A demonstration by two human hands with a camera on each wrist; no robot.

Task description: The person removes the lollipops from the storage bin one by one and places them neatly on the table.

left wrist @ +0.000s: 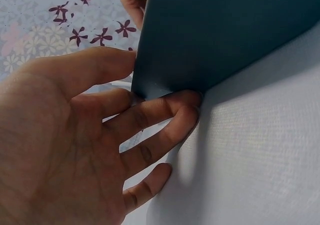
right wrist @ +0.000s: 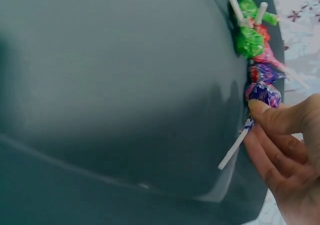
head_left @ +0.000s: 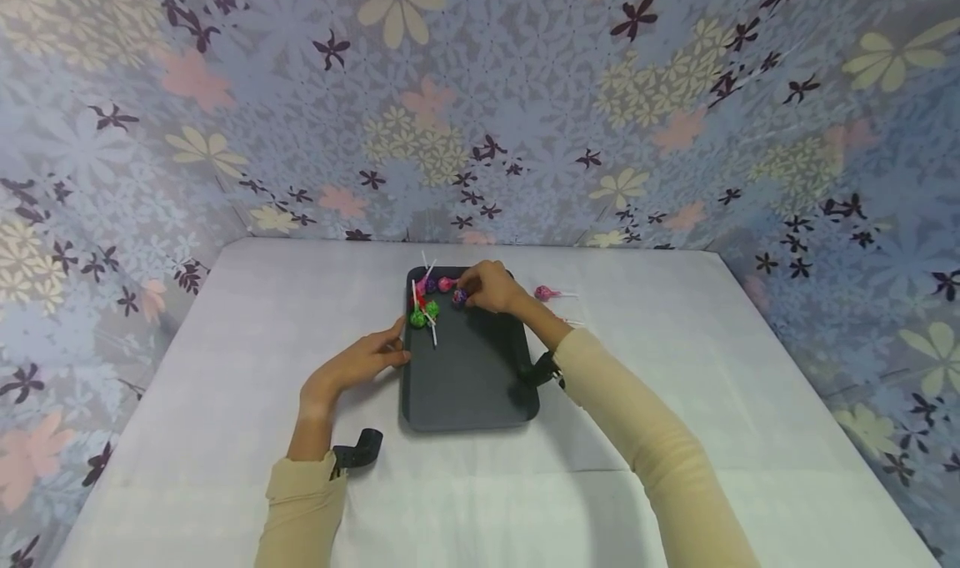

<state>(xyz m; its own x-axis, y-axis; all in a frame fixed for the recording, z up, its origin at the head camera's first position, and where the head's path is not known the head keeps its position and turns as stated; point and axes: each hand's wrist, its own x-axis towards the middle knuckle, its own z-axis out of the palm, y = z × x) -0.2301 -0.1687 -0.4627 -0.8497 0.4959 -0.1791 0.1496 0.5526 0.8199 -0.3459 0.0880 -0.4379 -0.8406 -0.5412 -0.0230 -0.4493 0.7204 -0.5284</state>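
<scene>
A dark grey tray (head_left: 468, 384) lies on the white-covered table. At its left side my left hand (head_left: 360, 358) holds the rim; in the left wrist view the thumb tip passes behind the edge while bent fingers (left wrist: 172, 115) touch the outer wall. Over the tray's far end, my right hand (head_left: 491, 287) pinches a purple-wrapped lollipop (right wrist: 264, 93) between thumb and fingers, its white stick pointing down past them. Beside it in the far left corner lie green lollipops (right wrist: 249, 41), a red one (head_left: 421, 303), pink ones (head_left: 446, 284) and another purple one (head_left: 431, 285).
Right of the tray a pink lollipop (head_left: 543, 292) lies on the table (head_left: 660, 334). Another lollipop stick (head_left: 573, 323) shows there, partly behind my right forearm. Flower-patterned cloth (head_left: 480, 118) rises behind the table and at both sides.
</scene>
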